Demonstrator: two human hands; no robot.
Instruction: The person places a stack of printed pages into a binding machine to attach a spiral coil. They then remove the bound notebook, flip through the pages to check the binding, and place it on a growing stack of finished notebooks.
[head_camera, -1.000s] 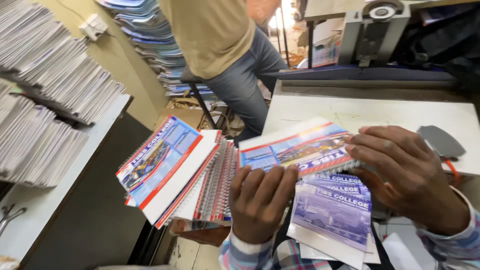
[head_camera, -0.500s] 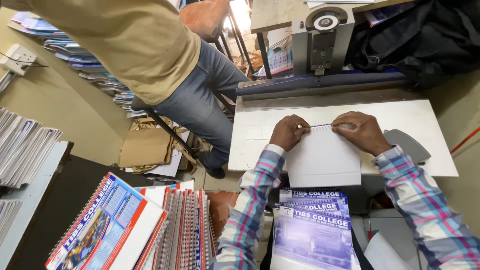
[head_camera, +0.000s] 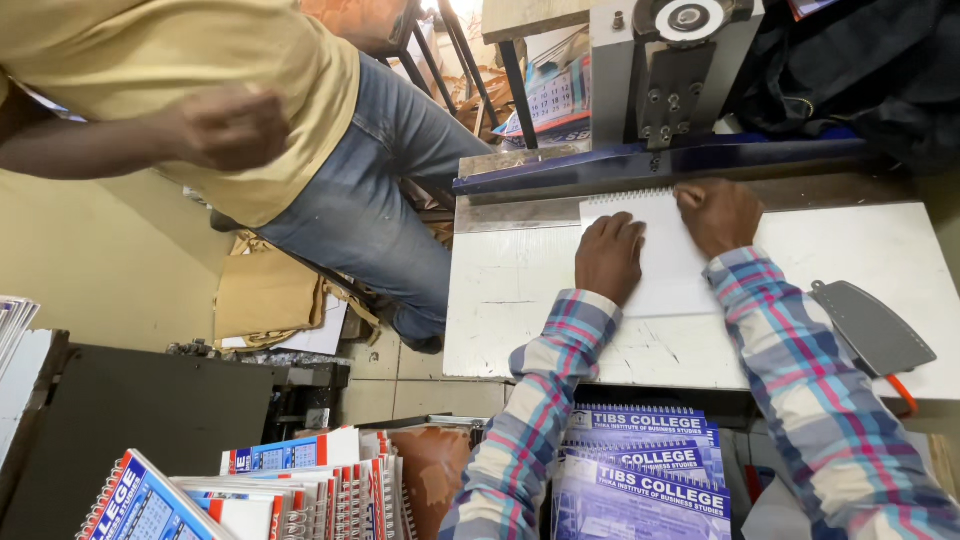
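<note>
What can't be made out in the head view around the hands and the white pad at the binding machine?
- White pad: lower part covered by the left hand and right hand.
- Pad's wire edge: too fine to tell whether it sits inside the binding machine.
- Machine top: cut off by the frame edge.
- Blue booklets: partly hidden by the left sleeve, bottom cropped.
- Co-worker's hand: motion-blurred.

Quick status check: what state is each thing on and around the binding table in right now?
Left hand: flat on the white sheet.
Right hand: pressing the sheet's top edge.
White sheet: lying flat, wire-bound edge against the binding machine.
Blue booklets: stacked below the table.
Grey scraper: lying unused.
</note>
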